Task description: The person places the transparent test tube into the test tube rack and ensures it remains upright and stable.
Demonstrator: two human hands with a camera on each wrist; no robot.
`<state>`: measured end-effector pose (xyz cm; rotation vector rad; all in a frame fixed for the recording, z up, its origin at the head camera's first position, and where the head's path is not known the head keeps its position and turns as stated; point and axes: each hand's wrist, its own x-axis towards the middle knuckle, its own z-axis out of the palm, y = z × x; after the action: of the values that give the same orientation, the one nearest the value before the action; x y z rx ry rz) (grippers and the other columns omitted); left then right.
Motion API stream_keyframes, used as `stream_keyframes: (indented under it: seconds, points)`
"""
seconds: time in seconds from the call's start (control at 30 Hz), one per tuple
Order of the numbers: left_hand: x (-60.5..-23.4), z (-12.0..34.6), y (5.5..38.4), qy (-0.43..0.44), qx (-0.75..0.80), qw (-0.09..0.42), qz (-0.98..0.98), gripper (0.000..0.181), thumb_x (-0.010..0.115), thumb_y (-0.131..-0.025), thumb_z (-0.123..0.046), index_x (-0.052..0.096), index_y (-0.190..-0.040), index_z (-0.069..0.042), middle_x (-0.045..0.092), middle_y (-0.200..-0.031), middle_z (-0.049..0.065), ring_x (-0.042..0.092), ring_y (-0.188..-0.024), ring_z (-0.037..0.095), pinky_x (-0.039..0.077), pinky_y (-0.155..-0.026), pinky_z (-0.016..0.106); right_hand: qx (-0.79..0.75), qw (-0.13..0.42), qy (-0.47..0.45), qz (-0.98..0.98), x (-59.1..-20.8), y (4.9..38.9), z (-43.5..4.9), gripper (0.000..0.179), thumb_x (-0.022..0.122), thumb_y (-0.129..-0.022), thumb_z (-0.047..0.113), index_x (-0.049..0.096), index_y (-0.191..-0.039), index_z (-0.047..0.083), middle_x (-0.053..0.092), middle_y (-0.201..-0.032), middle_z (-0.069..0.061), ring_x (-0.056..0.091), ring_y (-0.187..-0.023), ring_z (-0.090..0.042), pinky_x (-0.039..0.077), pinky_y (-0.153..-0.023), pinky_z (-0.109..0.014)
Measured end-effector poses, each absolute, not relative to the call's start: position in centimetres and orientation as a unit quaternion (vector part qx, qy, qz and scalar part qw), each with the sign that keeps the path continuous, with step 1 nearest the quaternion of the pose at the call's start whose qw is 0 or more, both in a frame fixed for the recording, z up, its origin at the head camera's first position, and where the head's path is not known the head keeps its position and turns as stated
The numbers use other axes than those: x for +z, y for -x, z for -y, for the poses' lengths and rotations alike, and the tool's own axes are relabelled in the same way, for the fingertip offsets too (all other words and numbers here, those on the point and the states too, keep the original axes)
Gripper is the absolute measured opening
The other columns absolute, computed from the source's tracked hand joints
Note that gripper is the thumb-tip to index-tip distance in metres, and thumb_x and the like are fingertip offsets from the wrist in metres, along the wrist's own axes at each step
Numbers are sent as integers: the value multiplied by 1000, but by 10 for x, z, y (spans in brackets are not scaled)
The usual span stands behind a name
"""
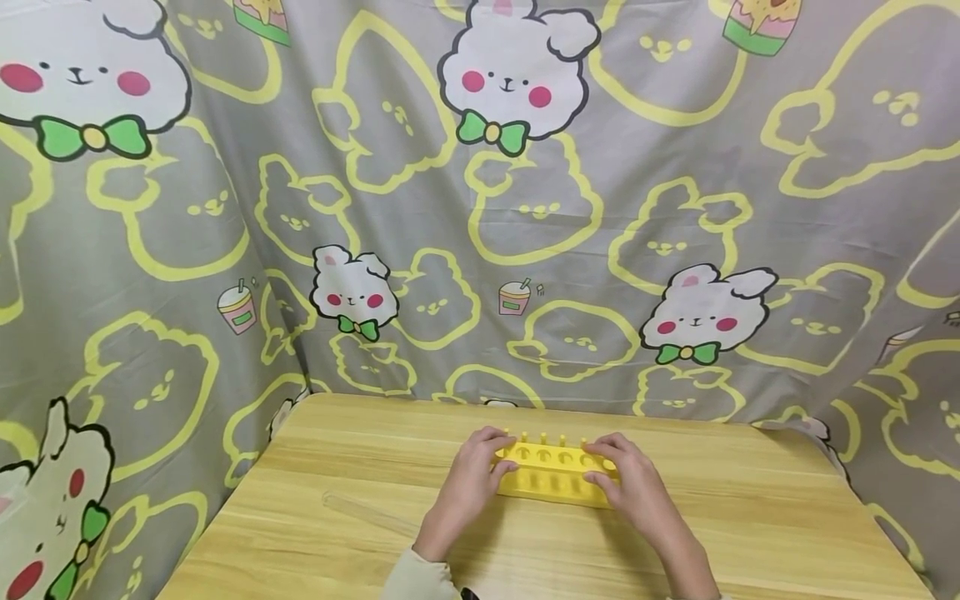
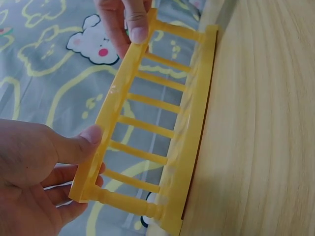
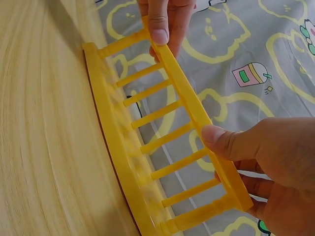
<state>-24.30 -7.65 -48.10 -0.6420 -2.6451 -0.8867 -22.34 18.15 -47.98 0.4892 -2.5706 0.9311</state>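
A yellow plastic test tube rack (image 1: 553, 492) stands upright on the table, a row of round holes in its top plate. Thin pegs rise along its back, and bars join the top plate to the base (image 2: 196, 132) in the left wrist view. My left hand (image 1: 468, 477) grips the left end of the top plate, thumb on the near edge and fingers behind. At the other end my right hand (image 1: 639, 482) holds the plate the same way, its thumb (image 3: 216, 135) against the edge in the right wrist view.
A slim clear tube (image 1: 367, 511) lies on the wooden table (image 1: 757, 517), left of the rack and partly behind my left forearm. Grey cloth (image 1: 420, 208) with rabbit prints hangs beyond the table's back edge and along both sides.
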Motion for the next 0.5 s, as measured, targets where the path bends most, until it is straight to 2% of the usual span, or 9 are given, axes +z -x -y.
stream_keyframes:
  seconds: [0.5]
  points:
    - [-479, 83, 244, 223, -299, 146, 916, 36, 78, -91, -14, 73, -123, -1, 67, -122, 10, 64, -115, 29, 58, -93, 39, 325, 188, -181, 909, -483, 224, -177, 38, 86, -81, 4, 75, -117, 3, 66, -112, -4, 66, -105, -26, 59, -87, -44]
